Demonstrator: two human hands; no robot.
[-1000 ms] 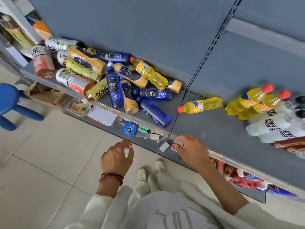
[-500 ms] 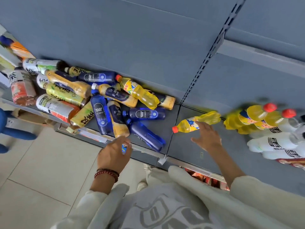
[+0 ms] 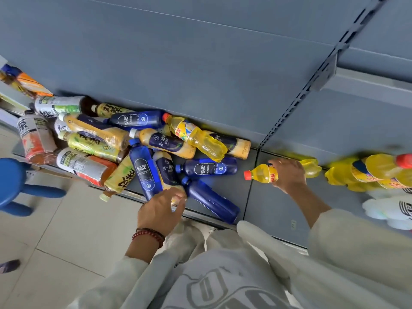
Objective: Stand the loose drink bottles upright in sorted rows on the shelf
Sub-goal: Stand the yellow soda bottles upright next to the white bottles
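A heap of loose bottles lies on the grey shelf (image 3: 263, 204): blue soda bottles (image 3: 145, 170), yellow tea bottles (image 3: 89, 144) and navy-labelled orange drinks (image 3: 166, 142). My right hand (image 3: 288, 175) grips a lying yellow soda bottle (image 3: 260, 173) with a red cap, right of the heap. My left hand (image 3: 161, 208) reaches over the shelf's front edge, its fingers curled round the lower end of a navy-labelled orange drink (image 3: 167, 172). Upright yellow sodas (image 3: 379, 171) and white bottles (image 3: 392, 210) stand at the right.
A blue stool (image 3: 13, 184) stands on the tiled floor at the left. A slotted upright post (image 3: 312, 79) divides the back panel. Another shelf unit with more bottles (image 3: 24, 81) shows at the far left.
My right hand moved from the shelf's front edge up to the lying yellow soda and took hold of it. My left hand rose from the floor side to the heap's front.
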